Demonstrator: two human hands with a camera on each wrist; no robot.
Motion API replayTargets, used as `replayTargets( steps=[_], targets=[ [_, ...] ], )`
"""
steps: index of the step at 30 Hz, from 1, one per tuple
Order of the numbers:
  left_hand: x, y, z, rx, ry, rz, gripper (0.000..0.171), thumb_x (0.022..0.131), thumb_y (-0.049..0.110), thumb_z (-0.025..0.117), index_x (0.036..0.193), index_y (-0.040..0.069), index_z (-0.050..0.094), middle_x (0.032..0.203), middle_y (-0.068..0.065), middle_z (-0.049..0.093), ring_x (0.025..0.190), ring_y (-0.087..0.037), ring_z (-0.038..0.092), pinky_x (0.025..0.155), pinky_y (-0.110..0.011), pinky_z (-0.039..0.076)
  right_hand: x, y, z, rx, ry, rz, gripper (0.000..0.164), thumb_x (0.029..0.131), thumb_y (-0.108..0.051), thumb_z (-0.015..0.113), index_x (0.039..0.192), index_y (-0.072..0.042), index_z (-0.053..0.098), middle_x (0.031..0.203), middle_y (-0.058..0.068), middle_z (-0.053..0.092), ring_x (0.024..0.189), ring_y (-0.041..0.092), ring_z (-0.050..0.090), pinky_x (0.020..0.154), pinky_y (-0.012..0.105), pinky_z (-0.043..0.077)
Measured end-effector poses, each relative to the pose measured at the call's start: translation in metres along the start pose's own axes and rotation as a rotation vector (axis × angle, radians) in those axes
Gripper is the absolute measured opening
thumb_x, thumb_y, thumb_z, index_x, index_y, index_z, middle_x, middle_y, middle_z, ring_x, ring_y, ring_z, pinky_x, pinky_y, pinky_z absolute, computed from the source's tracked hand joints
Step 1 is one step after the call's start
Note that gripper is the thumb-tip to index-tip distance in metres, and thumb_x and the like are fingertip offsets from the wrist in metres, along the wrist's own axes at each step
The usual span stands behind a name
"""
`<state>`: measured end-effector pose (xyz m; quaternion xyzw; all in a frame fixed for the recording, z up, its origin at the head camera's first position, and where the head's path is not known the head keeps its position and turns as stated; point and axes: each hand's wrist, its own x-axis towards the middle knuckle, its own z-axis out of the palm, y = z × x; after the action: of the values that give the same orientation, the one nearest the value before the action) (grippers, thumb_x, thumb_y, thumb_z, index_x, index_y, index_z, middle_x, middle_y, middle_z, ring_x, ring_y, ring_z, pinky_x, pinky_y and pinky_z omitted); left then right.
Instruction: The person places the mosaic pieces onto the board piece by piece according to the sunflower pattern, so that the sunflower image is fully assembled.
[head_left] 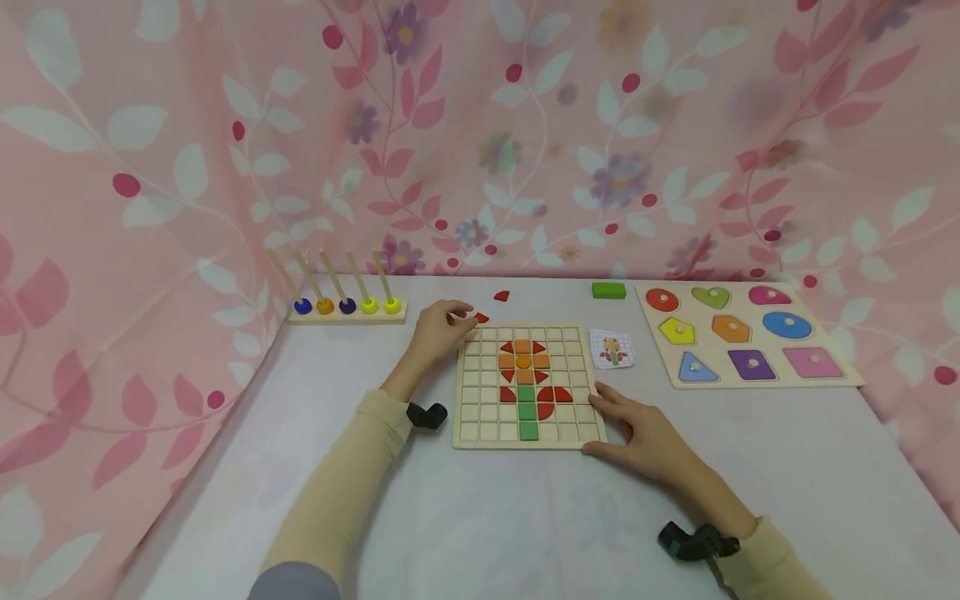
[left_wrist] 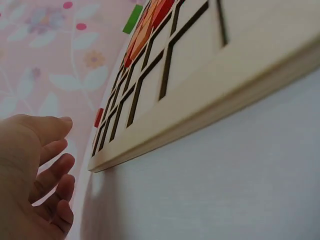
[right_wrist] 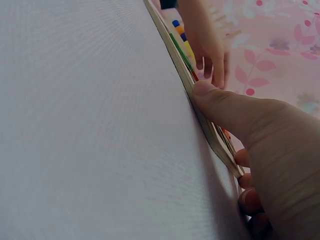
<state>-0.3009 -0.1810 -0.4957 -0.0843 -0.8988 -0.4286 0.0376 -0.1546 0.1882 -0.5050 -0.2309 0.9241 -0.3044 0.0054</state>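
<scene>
A square wooden grid board (head_left: 491,445) lies on the table. Orange, red and green pieces on it form a flower, with green squares (head_left: 528,411) as the stem. At the board's far left corner, my left hand (head_left: 441,327) has its fingertips close to a loose red quarter-circle piece (head_left: 482,317). In the left wrist view, that hand (left_wrist: 35,175) has loosely bent fingers and nothing visible between them. My right hand (head_left: 648,437) grips the board's near right corner, thumb on the near edge and fingers along the right side; the right wrist view shows this board edge (right_wrist: 172,50).
Another red piece (head_left: 502,296) lies behind the board. Right of it are a picture card (head_left: 597,357), a green block (head_left: 608,290) and a shape puzzle (head_left: 716,369). A peg stand (head_left: 348,317) with coloured beads stands at the back left. A floral curtain (head_left: 480,167) hangs behind.
</scene>
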Motion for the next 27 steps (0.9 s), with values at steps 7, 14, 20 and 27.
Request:
replayTargets(
  steps=[7, 14, 20, 27],
  targets=[
    [0.032, -0.009, 0.013, 0.043, -0.048, -0.068, 0.039, 0.098, 0.031, 0.077, 0.125, 0.003, 0.076, 0.119, -0.015, 0.074, 0.112, -0.029, 0.066, 0.099, -0.044, 0.052, -0.004, -0.002, 0.004, 0.014, -0.023, 0.026, 0.085, 0.081, -0.054, 0.09, 0.147, -0.007, 0.064, 0.161, 0.013, 0.051, 0.145, 0.038, 0.051, 0.109, 0.056, 0.047],
    [0.064, 0.006, 0.026, 0.092, -0.182, 0.02, 0.043, 0.099, 0.023, 0.075, 0.137, 0.002, 0.07, 0.13, -0.018, 0.07, 0.123, -0.032, 0.062, 0.108, -0.043, 0.048, -0.005, -0.001, 0.004, 0.02, -0.02, 0.026, 0.085, 0.082, -0.055, 0.089, 0.147, -0.007, 0.065, 0.161, 0.012, 0.051, 0.145, 0.037, 0.051, 0.11, 0.057, 0.046],
    [0.08, 0.013, 0.037, 0.168, -0.218, 0.06, 0.036, 0.102, 0.019, 0.072, 0.136, 0.006, 0.073, 0.133, -0.017, 0.071, 0.123, -0.031, 0.063, 0.108, -0.043, 0.048, -0.006, -0.002, 0.004, 0.019, -0.023, 0.033, 0.085, 0.082, -0.057, 0.088, 0.146, -0.007, 0.065, 0.161, 0.012, 0.051, 0.145, 0.037, 0.052, 0.109, 0.057, 0.046],
    [0.084, 0.018, 0.036, 0.197, -0.184, 0.079, 0.03, 0.103, 0.02, 0.072, 0.128, 0.004, 0.076, 0.125, -0.017, 0.071, 0.116, -0.032, 0.063, 0.105, -0.043, 0.048, -0.002, -0.001, 0.002, 0.019, -0.004, 0.014, 0.084, 0.081, -0.055, 0.089, 0.146, -0.007, 0.065, 0.161, 0.013, 0.052, 0.144, 0.037, 0.053, 0.109, 0.056, 0.047]
  ],
)
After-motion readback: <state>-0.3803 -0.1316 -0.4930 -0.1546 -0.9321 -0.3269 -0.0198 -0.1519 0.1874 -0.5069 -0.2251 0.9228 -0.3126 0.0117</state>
